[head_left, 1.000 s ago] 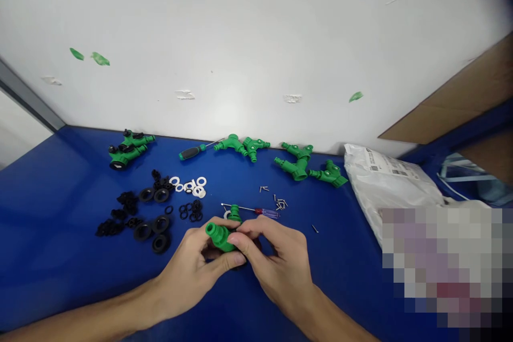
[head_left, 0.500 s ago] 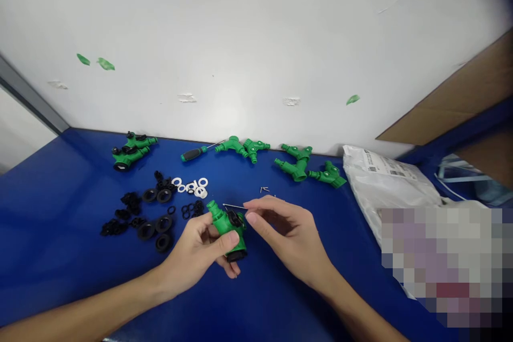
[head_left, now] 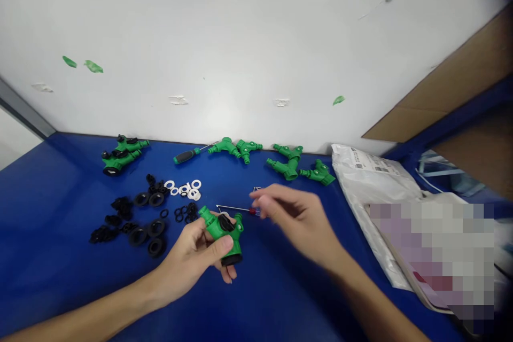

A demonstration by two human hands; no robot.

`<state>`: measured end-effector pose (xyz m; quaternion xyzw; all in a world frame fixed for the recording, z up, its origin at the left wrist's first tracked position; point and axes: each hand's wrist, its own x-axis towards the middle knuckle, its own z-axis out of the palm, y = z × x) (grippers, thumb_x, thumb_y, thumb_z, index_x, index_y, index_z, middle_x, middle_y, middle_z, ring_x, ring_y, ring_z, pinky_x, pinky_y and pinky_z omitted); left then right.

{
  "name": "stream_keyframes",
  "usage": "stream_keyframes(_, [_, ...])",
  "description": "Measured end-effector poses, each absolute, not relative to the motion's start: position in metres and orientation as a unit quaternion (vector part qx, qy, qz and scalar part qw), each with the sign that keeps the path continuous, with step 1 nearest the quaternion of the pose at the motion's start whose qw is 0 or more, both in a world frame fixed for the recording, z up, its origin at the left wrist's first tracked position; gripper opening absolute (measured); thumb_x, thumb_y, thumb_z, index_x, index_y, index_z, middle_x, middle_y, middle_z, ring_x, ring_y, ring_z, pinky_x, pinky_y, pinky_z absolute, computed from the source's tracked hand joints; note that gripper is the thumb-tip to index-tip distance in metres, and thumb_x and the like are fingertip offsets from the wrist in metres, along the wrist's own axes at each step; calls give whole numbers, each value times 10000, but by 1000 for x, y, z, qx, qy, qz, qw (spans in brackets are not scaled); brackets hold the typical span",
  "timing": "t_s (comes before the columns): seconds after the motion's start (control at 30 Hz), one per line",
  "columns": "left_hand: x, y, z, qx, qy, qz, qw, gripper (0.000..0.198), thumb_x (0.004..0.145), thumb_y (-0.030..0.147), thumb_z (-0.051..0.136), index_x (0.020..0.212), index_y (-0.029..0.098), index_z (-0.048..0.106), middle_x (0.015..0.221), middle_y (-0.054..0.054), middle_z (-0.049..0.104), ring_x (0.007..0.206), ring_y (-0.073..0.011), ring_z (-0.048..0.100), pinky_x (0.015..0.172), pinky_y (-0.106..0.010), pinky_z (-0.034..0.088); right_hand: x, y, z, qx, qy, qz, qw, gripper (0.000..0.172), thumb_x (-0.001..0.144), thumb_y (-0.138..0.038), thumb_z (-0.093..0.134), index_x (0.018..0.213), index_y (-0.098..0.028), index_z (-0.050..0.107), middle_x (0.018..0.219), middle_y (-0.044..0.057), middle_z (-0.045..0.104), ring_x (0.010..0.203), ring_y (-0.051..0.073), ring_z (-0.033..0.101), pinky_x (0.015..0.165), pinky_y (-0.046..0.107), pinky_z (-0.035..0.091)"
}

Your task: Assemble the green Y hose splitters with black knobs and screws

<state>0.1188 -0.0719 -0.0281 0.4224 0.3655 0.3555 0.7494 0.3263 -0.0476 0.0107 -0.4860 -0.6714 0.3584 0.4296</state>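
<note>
My left hand (head_left: 200, 248) is closed around a green Y-shaped hose splitter (head_left: 213, 228), thumb across its body. The splitter is tilted, with a black knob on top and a black collar at its lower end. My right hand (head_left: 294, 219) is apart from it, to the right. Its fingers are bent and loosely apart, slightly blurred, and I see nothing between them. Just beneath those fingertips lies a thin screwdriver (head_left: 236, 208) with a red and clear handle partly hidden by the hand. Small screws (head_left: 257, 188) show just above the index finger.
Left of the hands lie black rings (head_left: 138, 236), small black fittings (head_left: 121, 206) and white washers (head_left: 196, 185). Along the wall are more green splitters (head_left: 286, 168) and a grey-green screwdriver (head_left: 186, 156). A white plastic bag (head_left: 352, 181) lies at the right.
My right hand has drawn away from the splitter, moving up towards the screws, and its fingers have loosened. The thin screwdriver's handle has come into sight. The splitter stays in my left hand.
</note>
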Motion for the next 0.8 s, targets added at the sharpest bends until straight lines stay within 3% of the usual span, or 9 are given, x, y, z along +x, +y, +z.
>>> stream_keyframes(0.07, [117,-71,-27,404,371,365,752,518,802,486,762,1118,143,537,689,-14,692,607,-181,704,579,-308,569,356,-40,19,-566,-670,264,403,287,880,-434,624,837,-169,727,714,38,693,610,155,601,554,263,452])
stream_keyframes(0.13, [114,-71,-28,381,374,375,758,555,816,473,754,1196,165,493,739,-30,711,649,-199,715,601,-321,558,385,-38,21,-637,-689,218,267,268,868,-429,630,799,-180,702,698,37,691,617,173,606,563,279,443])
stream_keyframes(0.23, [112,-70,-28,356,375,369,772,583,812,458,764,1223,190,449,824,-63,735,695,-211,718,629,-335,548,415,-43,11,-665,-701,246,76,208,812,-396,674,801,-189,694,676,31,683,609,188,608,558,287,439])
stream_keyframes(0.33, [112,-70,-27,349,370,356,784,562,801,442,778,1187,198,451,862,-79,737,715,-213,713,644,-343,543,425,-52,-5,-678,-689,255,19,187,840,-359,613,799,-187,675,699,42,682,635,206,619,580,300,441])
stream_keyframes(0.6, [112,-70,-31,365,360,354,782,480,828,431,753,1148,201,478,854,-64,714,712,-211,706,637,-348,548,420,-58,-6,-636,-735,231,39,245,950,-362,457,810,-210,587,790,48,665,732,211,604,641,316,436])
stream_keyframes(0.7, [113,-71,-33,377,354,357,778,481,821,434,760,1136,198,482,852,-60,710,706,-207,707,627,-342,555,408,-57,2,-615,-717,304,120,288,965,-426,469,818,-206,583,718,29,650,668,184,605,622,301,469])
stream_keyframes(0.8, [112,-72,-33,388,351,359,773,493,815,451,763,1132,197,483,846,-56,707,700,-197,702,625,-333,564,389,-53,9,-582,-676,380,244,351,884,-526,621,812,-184,654,690,35,663,633,172,617,599,288,510])
